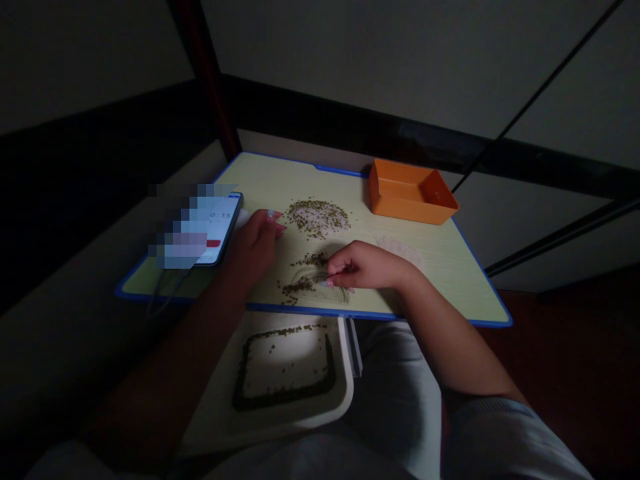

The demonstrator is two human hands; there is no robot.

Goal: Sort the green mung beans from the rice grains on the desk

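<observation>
My left hand rests on the board beside the phone, its fingers stretched toward a mixed pile of small green beans and pale grains. Nothing shows in it. My right hand is closed, thumb and fingers curled together low over the board; whatever is between the fingertips is hidden. By those fingertips lie small clusters of green beans, with faint curved marks on the surface. A thin spread of pale grains lies behind my right wrist, partly covered by it.
The yellow-green board with a blue edge carries an orange open box at the back right. A lit phone with a cable leans at left. Below the front edge sits a white tub with green beans along its sides. Walls stand behind.
</observation>
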